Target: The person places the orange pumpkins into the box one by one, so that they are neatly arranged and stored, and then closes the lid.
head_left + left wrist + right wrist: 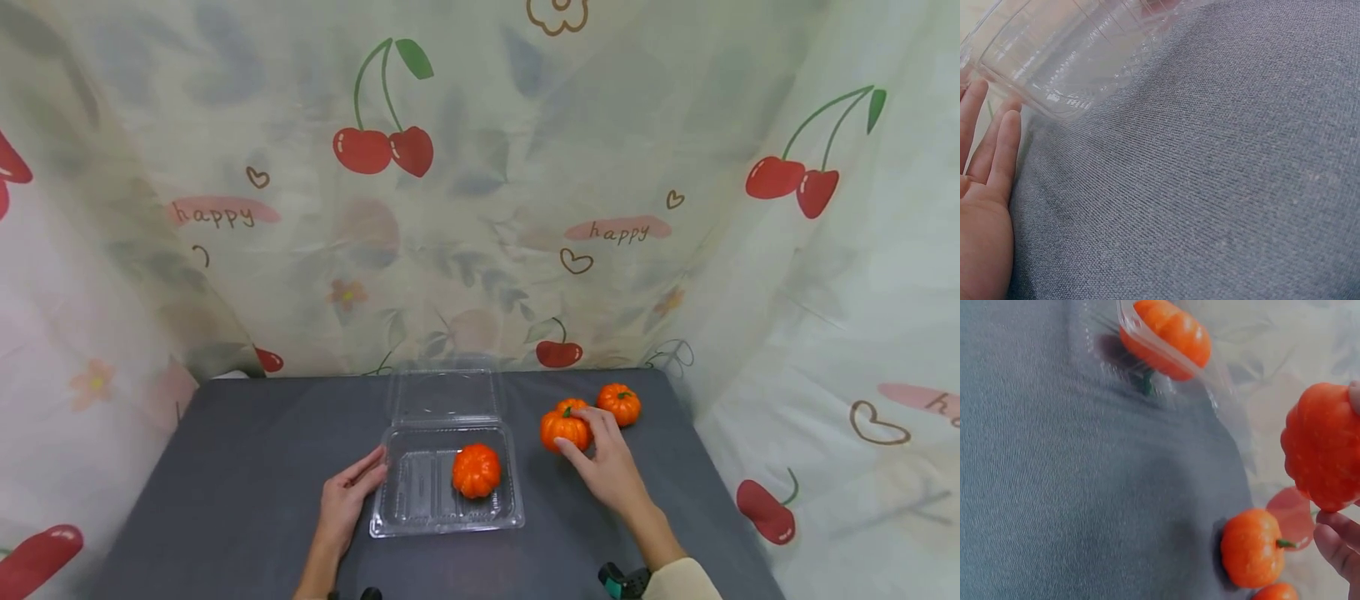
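Observation:
My right hand (pixel 611 467) grips a small orange toy pumpkin (pixel 561 432) between thumb and fingers, to the right of a clear plastic clamshell box (pixel 420 527). In the right wrist view this pumpkin (pixel 1321 447) appears raised off the table. A second pumpkin (pixel 573 403) is partly hidden behind the held one, and a third (pixel 618 406) sits farther right. Inside the box, on its right side, lies another pumpkin (pixel 476 472). At the box's left edge rests my left hand (pixel 347 498), its fingers (pixel 1005 147) fairly straight against the plastic wall.
The box's lid (pixel 446 393) is folded back toward the rear of the dark grey table (pixel 262 467). A printed curtain (pixel 465 208) with cherries hangs behind and along both sides. Dark wrist straps (pixel 624 581) show at the lower edge.

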